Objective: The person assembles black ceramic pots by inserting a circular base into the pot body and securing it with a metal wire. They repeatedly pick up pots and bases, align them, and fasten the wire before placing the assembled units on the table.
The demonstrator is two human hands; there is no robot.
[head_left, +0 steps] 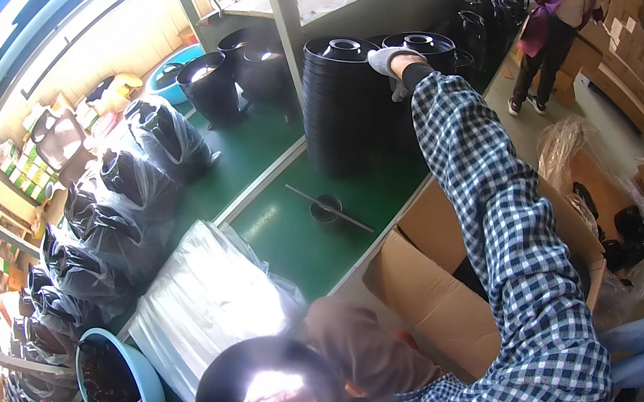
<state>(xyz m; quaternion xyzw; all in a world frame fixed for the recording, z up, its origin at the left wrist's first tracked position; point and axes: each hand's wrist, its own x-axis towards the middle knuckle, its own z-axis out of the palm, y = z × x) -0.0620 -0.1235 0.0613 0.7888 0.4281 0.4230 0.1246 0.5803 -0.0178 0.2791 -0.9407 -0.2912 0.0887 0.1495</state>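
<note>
Gleaming left of the open brown cardboard box (428,298), a glossy, round black bowl (270,401) obscures the left fingers; their grip cannot be told. Beyond the box rises a tall stack of nested black plastic tubs (343,121), the white-gloved right hand (394,63) at its right edge, fingers bent, hold unclear.
</note>
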